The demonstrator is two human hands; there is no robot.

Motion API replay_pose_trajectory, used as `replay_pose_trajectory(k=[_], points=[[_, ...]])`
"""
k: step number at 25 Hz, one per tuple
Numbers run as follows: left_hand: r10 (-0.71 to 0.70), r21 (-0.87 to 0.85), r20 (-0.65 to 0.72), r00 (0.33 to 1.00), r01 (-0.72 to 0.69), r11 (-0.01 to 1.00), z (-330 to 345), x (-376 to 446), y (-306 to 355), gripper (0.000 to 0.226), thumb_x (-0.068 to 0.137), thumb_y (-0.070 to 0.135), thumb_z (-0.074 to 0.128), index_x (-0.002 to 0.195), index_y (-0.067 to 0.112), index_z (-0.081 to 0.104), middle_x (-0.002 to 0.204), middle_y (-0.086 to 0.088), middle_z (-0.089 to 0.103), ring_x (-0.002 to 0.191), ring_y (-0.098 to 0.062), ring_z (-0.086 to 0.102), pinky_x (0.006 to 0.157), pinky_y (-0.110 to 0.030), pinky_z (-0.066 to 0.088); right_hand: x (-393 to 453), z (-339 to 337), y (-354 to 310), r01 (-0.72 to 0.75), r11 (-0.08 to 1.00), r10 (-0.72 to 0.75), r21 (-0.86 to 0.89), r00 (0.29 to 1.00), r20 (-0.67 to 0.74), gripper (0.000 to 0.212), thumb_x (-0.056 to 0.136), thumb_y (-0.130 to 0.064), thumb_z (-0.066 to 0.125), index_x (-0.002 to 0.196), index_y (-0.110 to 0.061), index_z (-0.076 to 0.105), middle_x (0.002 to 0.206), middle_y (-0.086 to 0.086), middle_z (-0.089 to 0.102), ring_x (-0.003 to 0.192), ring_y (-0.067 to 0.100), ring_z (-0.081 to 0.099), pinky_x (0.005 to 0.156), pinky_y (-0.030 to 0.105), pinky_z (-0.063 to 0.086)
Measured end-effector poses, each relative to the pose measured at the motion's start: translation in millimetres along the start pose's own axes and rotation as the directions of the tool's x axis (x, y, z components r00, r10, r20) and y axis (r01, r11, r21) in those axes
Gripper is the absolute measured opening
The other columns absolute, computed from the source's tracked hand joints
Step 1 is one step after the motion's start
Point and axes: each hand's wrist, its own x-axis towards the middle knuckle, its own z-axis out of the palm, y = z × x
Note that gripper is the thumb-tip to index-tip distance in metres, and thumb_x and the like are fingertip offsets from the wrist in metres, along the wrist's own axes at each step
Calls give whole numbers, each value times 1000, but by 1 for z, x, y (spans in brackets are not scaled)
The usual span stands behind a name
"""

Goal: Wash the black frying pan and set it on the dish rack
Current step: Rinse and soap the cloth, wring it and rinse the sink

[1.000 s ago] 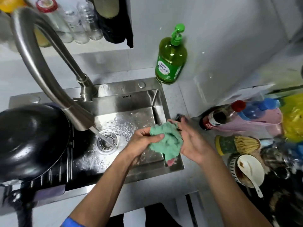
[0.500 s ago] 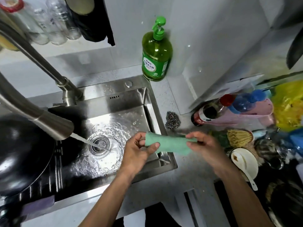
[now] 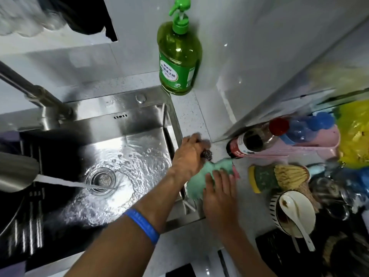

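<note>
Over on the counter just right of the sink (image 3: 139, 116), both hands are working at once. The left hand (image 3: 188, 154), blue band (image 3: 142, 224) on its wrist, reaches across the basin's right rim and curls its fingers around the dark steel-wool scrubber (image 3: 207, 154), gripping it against the countertop. The right hand (image 3: 218, 191) lies flat, fingers straight and spread, pressing down on the green cloth (image 3: 201, 176), which sprawls over the sink's edge and onto the counter, touching the scrubber. Water pours from the faucet spout (image 3: 16, 170) at the left and streams straight onto the drain strainer (image 3: 100, 179), rippling across the steel floor of the basin. The black frying pan (image 3: 10, 212) is far left, only a dark curved sliver of it showing at the frame's edge, sitting over the ribbed dish rack (image 3: 30, 232), well apart from both hands. Behind the sink stands a green pump bottle of dish soap (image 3: 179, 64). To the right, a dark bottle with a red cap (image 3: 257, 140) lies on its side, near a green-and-yellow brush (image 3: 277, 177) and a striped bowl (image 3: 293, 214) with a white spoon (image 3: 297, 218) resting in it.
</note>
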Motion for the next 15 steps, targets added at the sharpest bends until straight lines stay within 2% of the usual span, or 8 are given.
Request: replay_pose_trajectory(k=[2, 3, 4, 5, 6, 9, 11, 15], points=[[-89, -215, -60, 994, 74, 974, -4, 1, -15, 24, 80, 6, 68, 86, 27, 61, 104, -6, 57, 94, -21, 53, 77, -30, 47, -2, 7, 7, 101, 994, -104, -52, 993, -55, 48, 86, -12, 44, 124, 7, 66, 132, 25, 63, 125, 43, 59, 102, 56, 49], [-261, -484, -75, 963, 194, 854, -7, -3, -23, 28, 79, -4, 65, 79, 23, 57, 97, -7, 56, 88, -19, 53, 70, -27, 47, -3, 7, 10, 144, 988, -146, -55, 989, -21, 52, 90, -14, 39, 134, 7, 59, 141, 25, 56, 132, 42, 53, 105, 55, 47], [-426, -694, -43, 904, 280, 664, -12, -10, -30, 28, 78, -13, 59, 76, 15, 56, 93, -8, 55, 84, -19, 54, 65, -25, 48, -3, 7, 11, 171, 984, -170, -59, 985, 9, 56, 94, -17, 35, 143, 5, 49, 150, 23, 47, 140, 39, 45, 110, 53, 43], [-569, -829, 11, 822, 326, 455, -19, -15, -44, 24, 78, -19, 56, 76, 5, 56, 89, -9, 55, 81, -19, 55, 63, -24, 50, 5, 5, 8, 184, 982, -183, -51, 983, 24, 59, 96, -22, 32, 150, 1, 41, 157, 20, 38, 146, 37, 36, 115, 51, 37], [-644, -877, 10, 765, 316, 361, -28, -21, -55, 19, 79, -19, 58, 78, -1, 57, 86, -9, 59, 80, -21, 58, 67, -25, 53, 13, 4, 5, 194, 980, -193, -41, 981, 26, 62, 98, -27, 29, 155, -3, 31, 163, 16, 27, 151, 33, 26, 120, 49, 30], [-757, -899, -104, 645, 265, 349, -46, -39, -80, 19, 78, -4, 73, 79, 13, 65, 82, -6, 69, 81, -25, 67, 76, -33, 53, 75, -3, -15, 229, 973, -229, 4, 972, 57, 65, 103, -39, 16, 159, -15, -7, 166, 3, -19, 154, 21, -15, 124, 37, -11], [-763, -913, -158, 627, 202, 355, -53, -56, -83, 21, 77, 3, 76, 77, 21, 66, 79, -5, 71, 77, -25, 66, 70, -32, 52, 141, -19, -37, 205, 977, -207, 64, 978, 33, 64, 107, -39, 17, 157, -17, -16, 163, 1, -27, 152, 18, -22, 116, 29, -25], [-615, -879, -134, 777, 193, 435, -43, -68, -61, 19, 75, 6, 78, 78, 20, 66, 74, 8, 67, 64, -6, 59, 60, -18, 44, 240, -63, -64, 159, 963, -198, 218, 966, 169, 58, 110, -33, 25, 161, -15, 3, 169, 4, -10, 155, 19, -10, 118, 30, -13]])
